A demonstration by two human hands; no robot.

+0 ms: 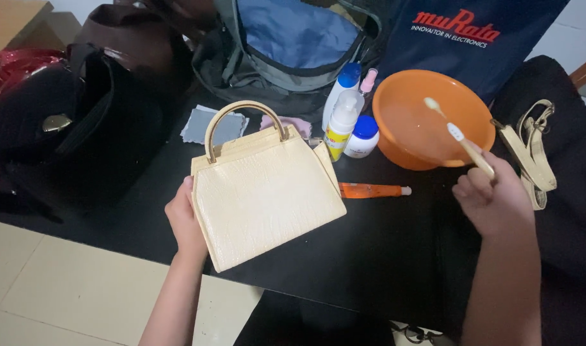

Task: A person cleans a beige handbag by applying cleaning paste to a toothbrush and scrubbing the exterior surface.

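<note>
A cream handbag (264, 195) with a curved top handle lies on the black surface (370, 250). My left hand (185, 221) grips its left edge. My right hand (491, 198) holds a toothbrush (467, 145) with a pale handle, its white head raised over the rim of an orange bowl (411, 131). The bowl holds a cloudy liquid, and the brush's reflection shows in it. An orange tube (373, 190) lies just right of the handbag, between my two hands.
Three plastic bottles (347, 118) stand left of the bowl. A grey cloth (213, 126) and a pink cloth lie behind the handbag. Dark bags (81, 122) crowd the left, a grey-blue backpack (293, 45) and navy tote (472, 38) the back. A beige strap (536, 154) lies right.
</note>
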